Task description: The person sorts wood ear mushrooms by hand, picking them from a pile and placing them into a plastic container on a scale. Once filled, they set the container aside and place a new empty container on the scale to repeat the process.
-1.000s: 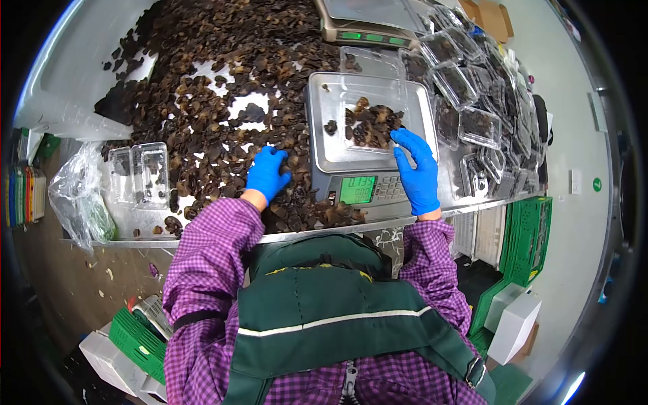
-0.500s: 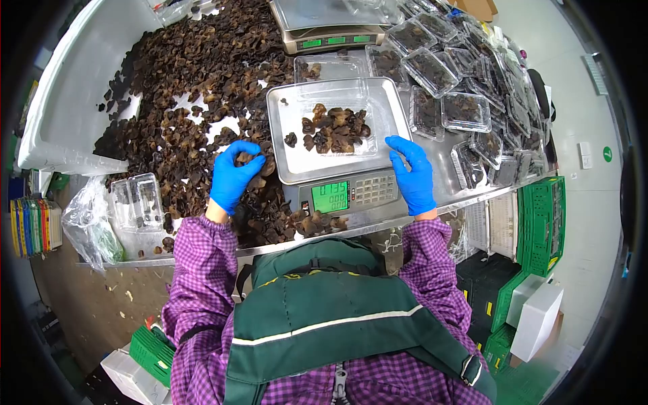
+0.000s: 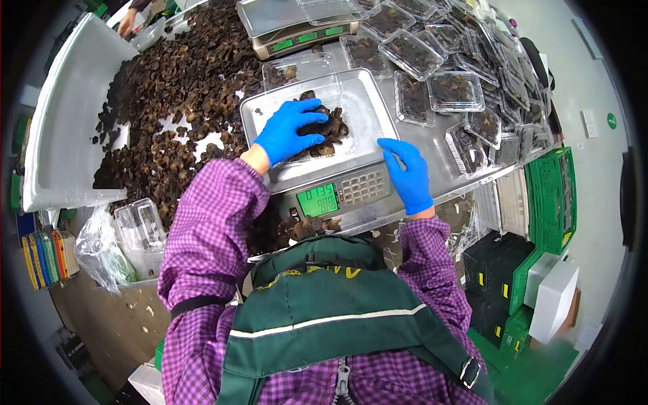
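A pile of dark wood ear mushrooms (image 3: 335, 129) lies in a clear plastic box (image 3: 348, 146) on the metal tray (image 3: 370, 101) of a scale. My left hand (image 3: 289, 132), in a blue glove, reaches over the box with fingers and thumb curved around pieces of the pile; its fingertips partly cover them. Beside the tray's right edge is my right hand (image 3: 409, 177), also blue-gloved, its fingers loosely bent and apart with nothing in them. Below the tray, the scale's green display (image 3: 318, 200) is lit next to its keypad (image 3: 364, 186).
Loose wood ears (image 3: 179, 88) cover the table's left side, spilling from a white foam box (image 3: 64, 128). Filled clear boxes (image 3: 456, 92) are heaped at right. A second scale (image 3: 300, 40) stands behind. Another person's hand (image 3: 127, 23) shows at top left. Green crates (image 3: 552, 199) stand at lower right.
My left hand has moved from the loose wood ears up and right into the box on the tray. My right hand stays near the tray's edge. Another person's hand has appeared at top left.
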